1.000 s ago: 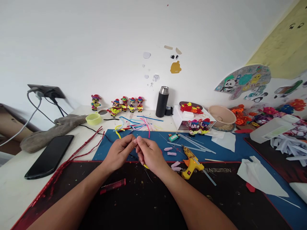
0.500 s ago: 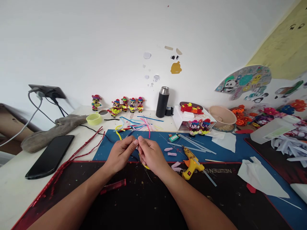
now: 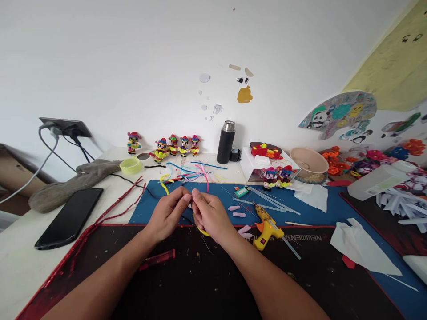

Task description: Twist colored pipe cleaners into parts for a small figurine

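My left hand (image 3: 169, 212) and my right hand (image 3: 210, 215) meet above the mats, fingers closed and thumb tips almost touching. Whatever they pinch between them is too small and hidden to make out. Partly covered by my right hand is a curved yellow piece (image 3: 202, 231), whose kind I cannot tell. Right of that hand lie several short lilac fuzzy pieces (image 3: 239, 214) and a yellow glue gun (image 3: 267, 229) with a clear glue stick in its back. Coloured pipe cleaners (image 3: 200, 171) lie beyond my hands.
Small fuzzy figures (image 3: 162, 150) stand along the wall beside a black thermos (image 3: 226, 144). At left are a phone (image 3: 70, 218), red tinsel stems (image 3: 116, 202) and a driftwood piece (image 3: 73, 182). White paper scraps (image 3: 362, 246) and clear glue sticks (image 3: 273, 200) lie at right.
Almost nothing differs. Both hands stay pinched together in the same place, with only a very slight shift of the fingers.
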`<state>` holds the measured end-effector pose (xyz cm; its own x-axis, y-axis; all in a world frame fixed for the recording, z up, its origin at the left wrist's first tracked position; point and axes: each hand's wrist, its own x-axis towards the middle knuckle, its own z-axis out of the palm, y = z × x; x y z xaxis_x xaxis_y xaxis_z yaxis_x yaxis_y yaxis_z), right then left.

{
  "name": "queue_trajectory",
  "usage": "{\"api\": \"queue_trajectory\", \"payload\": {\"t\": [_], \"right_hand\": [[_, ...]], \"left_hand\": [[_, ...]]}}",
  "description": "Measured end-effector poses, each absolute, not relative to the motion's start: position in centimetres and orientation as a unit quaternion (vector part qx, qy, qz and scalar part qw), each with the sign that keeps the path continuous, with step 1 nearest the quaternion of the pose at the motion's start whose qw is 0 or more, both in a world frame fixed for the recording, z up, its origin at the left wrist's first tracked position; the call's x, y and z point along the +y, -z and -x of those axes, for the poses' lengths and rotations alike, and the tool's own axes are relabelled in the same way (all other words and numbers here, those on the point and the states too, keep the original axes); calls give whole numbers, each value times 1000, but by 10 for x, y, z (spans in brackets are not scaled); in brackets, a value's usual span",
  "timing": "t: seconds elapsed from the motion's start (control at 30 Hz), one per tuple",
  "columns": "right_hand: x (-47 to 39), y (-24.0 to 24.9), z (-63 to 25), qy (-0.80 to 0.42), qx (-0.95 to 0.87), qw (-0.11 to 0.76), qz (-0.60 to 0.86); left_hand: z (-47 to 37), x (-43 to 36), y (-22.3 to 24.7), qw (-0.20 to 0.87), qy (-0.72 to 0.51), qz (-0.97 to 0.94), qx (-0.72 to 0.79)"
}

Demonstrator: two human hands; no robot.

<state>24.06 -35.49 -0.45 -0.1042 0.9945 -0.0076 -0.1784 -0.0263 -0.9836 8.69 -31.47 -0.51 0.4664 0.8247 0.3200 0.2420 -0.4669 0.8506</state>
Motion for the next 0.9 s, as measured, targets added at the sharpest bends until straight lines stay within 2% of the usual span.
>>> {"api": "queue_trajectory", "payload": {"t": [0.3, 0.57, 0.9], "right_hand": [[-354, 5, -241, -556, -491, 500, 447], [-356, 5, -241, -559, -490, 495, 450], [-356, 4, -241, -547, -488, 505, 456]], "left_hand": [[-86, -313, -1, 359, -380, -770, 365], [-84, -308, 12, 459, -388, -712, 364], [-85, -310, 4, 374, -380, -760, 372]]}}
